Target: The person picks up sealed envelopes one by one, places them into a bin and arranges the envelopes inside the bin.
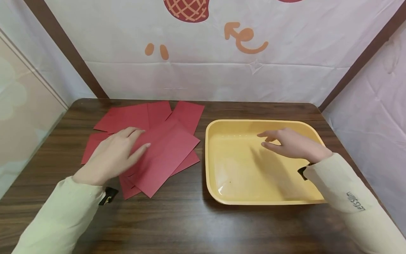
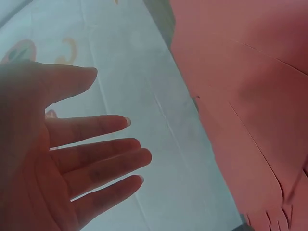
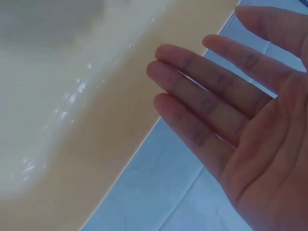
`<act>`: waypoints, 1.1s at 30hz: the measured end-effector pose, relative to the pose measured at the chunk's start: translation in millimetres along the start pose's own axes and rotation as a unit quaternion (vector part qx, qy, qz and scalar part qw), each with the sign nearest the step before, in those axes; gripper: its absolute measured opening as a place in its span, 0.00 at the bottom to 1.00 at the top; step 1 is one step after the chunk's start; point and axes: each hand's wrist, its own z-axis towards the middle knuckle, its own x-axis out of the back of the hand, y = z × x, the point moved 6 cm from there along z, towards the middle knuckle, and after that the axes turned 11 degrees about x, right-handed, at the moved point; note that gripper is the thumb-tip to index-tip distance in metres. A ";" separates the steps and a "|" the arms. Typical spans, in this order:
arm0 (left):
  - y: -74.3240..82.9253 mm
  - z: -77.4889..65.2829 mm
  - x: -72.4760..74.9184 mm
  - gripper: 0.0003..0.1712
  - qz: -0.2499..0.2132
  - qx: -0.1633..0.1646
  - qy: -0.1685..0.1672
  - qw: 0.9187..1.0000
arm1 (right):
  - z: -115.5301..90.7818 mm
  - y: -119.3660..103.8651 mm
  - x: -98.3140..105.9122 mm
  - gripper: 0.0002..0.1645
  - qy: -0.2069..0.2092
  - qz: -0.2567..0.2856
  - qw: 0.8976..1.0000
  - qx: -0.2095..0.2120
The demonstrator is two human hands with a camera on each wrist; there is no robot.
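Note:
Several red paper envelopes [image 1: 168, 151] lie in an overlapping, fanned-out pile on the left part of the table. Over the pile's left side hovers my left hand [image 1: 112, 153], fingers loosely extended and nothing in them. Its palm and spread fingers [image 2: 101, 168] show bare in the left wrist view, beside the red envelopes [image 2: 260, 106]. To the right stands a shallow yellow tray [image 1: 207, 162] with nothing inside. My right hand [image 1: 290, 143] is held above the tray's right half, casting a shadow into it. In the right wrist view its relaxed fingers [image 3: 207, 101] hold nothing.
The dark wood-grain table [image 1: 177, 225] carries both the pile and the tray. Behind it hangs a white cloth [image 1: 203, 77] with printed figures, and similar cloth covers the sides. Both arms wear pale sleeves [image 1: 60, 215] with dark straps at the wrists.

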 end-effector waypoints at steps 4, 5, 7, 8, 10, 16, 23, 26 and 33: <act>-2.6 -8.3 1.1 0.25 0.007 -0.006 0.002 1.000 | -11.5 -0.6 6.0 0.22 0.019 -0.018 1.000 0.015; -3.1 -10.0 0.6 0.25 0.007 -0.009 0.005 1.000 | -14.2 -0.8 7.4 0.24 0.023 -0.023 0.999 0.019; -4.2 -13.1 -1.5 0.25 0.005 -0.017 0.013 1.000 | -19.6 -0.3 9.3 0.29 0.029 -0.030 0.999 0.018; -4.8 -14.6 -2.8 0.25 0.005 -0.020 0.016 1.000 | -22.1 -0.2 10.0 0.30 0.033 -0.033 0.999 0.020; -6.3 -17.4 -5.6 0.25 0.006 -0.027 0.020 0.999 | -27.0 -0.5 11.2 0.30 0.042 -0.042 0.998 0.022; -12.7 -27.9 -11.5 0.25 0.012 -0.041 0.036 0.998 | -44.1 -2.0 13.6 0.19 0.071 -0.071 0.995 0.012; -20.7 -41.1 -13.9 0.24 0.007 -0.043 0.050 0.998 | -74.1 12.1 16.7 0.22 0.076 -0.103 0.988 -0.081; -22.1 -43.9 -13.7 0.25 0.005 -0.041 0.053 0.998 | -87.1 25.4 17.4 0.29 0.076 -0.102 0.986 -0.109; -22.9 -46.5 -10.0 0.25 0.010 -0.044 0.072 0.996 | -108.5 59.1 11.6 0.41 0.052 -0.081 0.983 -0.159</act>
